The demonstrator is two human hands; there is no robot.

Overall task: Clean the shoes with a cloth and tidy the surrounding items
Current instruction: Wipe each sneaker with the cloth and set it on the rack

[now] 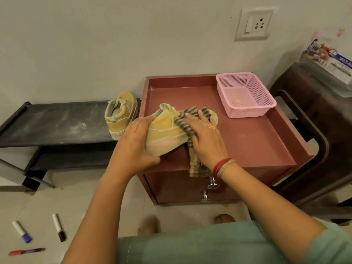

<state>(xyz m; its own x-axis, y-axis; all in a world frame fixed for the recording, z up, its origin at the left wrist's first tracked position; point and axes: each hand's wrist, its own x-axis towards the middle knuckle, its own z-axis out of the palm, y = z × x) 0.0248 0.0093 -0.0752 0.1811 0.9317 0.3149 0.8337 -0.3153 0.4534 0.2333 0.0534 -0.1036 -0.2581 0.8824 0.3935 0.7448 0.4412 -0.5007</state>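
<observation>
In the middle of the frame we see the yellow shoe at the front left corner of the red worktop. Its heel end is out over the edge, and we cannot tell if the toe rests on the surface. The left hand has its grip closed round the heel and the sole. The right hand lies flat with fingers spread and presses the striped cloth on the upper near the toe; the rest of the cloth hangs down under the palm. We judge the shoe to be light, with a soft upper that gives under pressure and a stiffer sole, so heel and sole are the good place to hold while the cloth rubs. The dusty surface is probably not slippery. The cloth looks thin and limp and may bunch, so a flat palm suits it. The second shoe stands on the black shelf at the left, just beside the worktop.
</observation>
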